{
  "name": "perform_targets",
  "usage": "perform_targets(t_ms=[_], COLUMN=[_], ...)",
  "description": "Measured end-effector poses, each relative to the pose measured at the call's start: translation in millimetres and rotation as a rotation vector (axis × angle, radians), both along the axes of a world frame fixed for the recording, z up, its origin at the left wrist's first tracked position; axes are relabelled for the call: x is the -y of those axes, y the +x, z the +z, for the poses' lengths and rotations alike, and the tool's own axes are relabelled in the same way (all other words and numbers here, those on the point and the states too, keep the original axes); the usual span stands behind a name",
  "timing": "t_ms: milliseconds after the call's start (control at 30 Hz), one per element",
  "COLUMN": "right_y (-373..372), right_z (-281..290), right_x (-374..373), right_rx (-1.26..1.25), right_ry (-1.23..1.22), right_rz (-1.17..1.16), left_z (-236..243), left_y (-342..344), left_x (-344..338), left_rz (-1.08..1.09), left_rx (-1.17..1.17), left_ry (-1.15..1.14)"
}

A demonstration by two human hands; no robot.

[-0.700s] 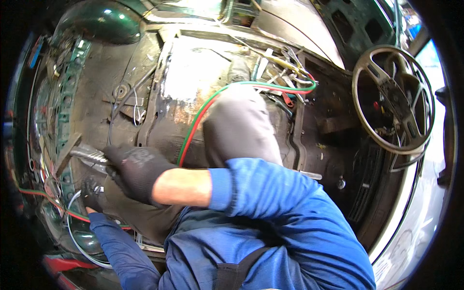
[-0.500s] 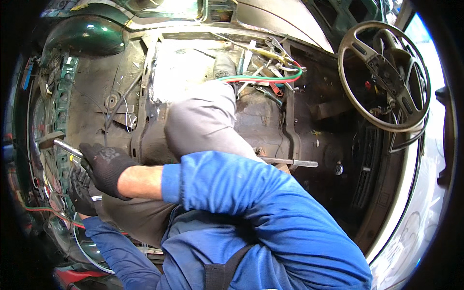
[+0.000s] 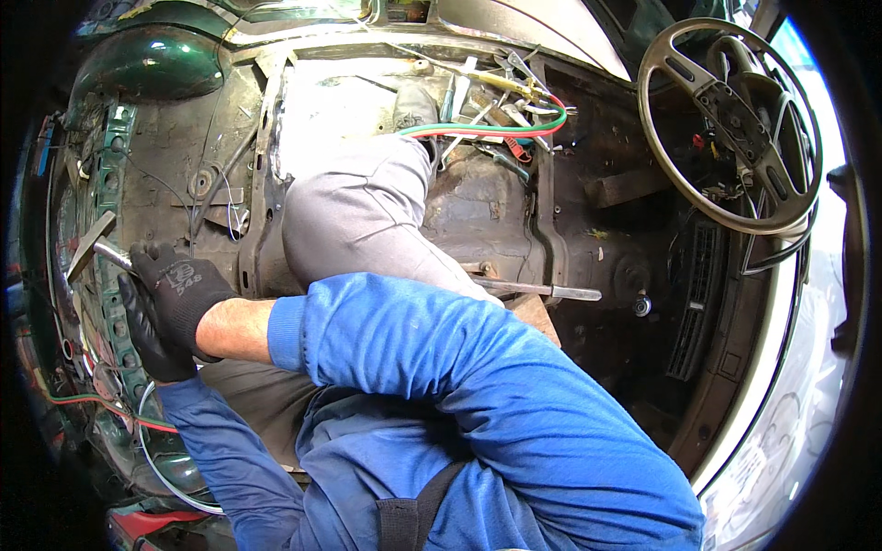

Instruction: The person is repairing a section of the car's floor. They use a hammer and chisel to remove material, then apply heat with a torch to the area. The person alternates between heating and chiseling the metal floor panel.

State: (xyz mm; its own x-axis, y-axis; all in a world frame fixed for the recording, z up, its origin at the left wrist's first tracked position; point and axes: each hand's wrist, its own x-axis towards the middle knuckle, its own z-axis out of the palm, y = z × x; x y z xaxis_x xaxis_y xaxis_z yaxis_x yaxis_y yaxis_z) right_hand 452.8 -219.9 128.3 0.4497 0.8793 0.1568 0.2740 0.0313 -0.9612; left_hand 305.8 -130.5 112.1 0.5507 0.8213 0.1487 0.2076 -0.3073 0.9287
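A hammer (image 3: 90, 246) with a long, flat-sided head and a shiny metal handle is at the far left. My right hand (image 3: 181, 292), in a black glove, is closed round its handle. My left hand (image 3: 152, 332), also black-gloved, is pressed against the lower side of the right one. Its fingers are partly hidden, so whether it also grips the handle does not show. The hammer head stands over the edge of a green metal strip with a row of holes (image 3: 115, 151). My knee in grey trousers (image 3: 344, 211) is bent over the bare car floor.
Pliers and other hand tools (image 3: 505, 110) lie heaped on the floor pan, with a red and green twin hose (image 3: 478, 131) across them. A steering wheel (image 3: 654, 119) stands at the right. A lever (image 3: 574, 293) sticks out near my thigh. Thin wires hang at the left.
Both hands have shifted slightly left and up with the hammer. Its head has turned and now shows more of its length. The whole view has shifted a little.
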Motion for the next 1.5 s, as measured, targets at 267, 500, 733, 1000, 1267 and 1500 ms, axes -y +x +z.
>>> perform_targets(t_ms=[267, 500, 733, 1000, 1267, 1500], right_y=[120, 339, 405, 413, 394, 381], right_z=[40, -189, -350, -412, -413, -381], right_x=[77, 285, 276, 243, 237, 240], right_rx=[0.072, 0.492, 0.153, 0.130, -0.244, -0.614], right_ry=[0.494, -0.737, -1.040, -0.983, -0.667, -0.291], right_rz=[0.034, -0.594, -0.792, -1.013, -1.203, -1.491], left_z=[43, 2, -17, -52, -87, -101], left_y=[32, 34, 65, 127, 179, 196], left_x=[-1, -1, 6, -6, -34, -21], left_rz=[0.256, 0.262, 0.109, 0.048, -0.098, -0.060], left_rx=[0.408, 0.377, 0.127, -0.157, -0.293, -0.282], left_ry=[-0.493, -0.606, -0.680, -0.813, -0.812, -0.867])
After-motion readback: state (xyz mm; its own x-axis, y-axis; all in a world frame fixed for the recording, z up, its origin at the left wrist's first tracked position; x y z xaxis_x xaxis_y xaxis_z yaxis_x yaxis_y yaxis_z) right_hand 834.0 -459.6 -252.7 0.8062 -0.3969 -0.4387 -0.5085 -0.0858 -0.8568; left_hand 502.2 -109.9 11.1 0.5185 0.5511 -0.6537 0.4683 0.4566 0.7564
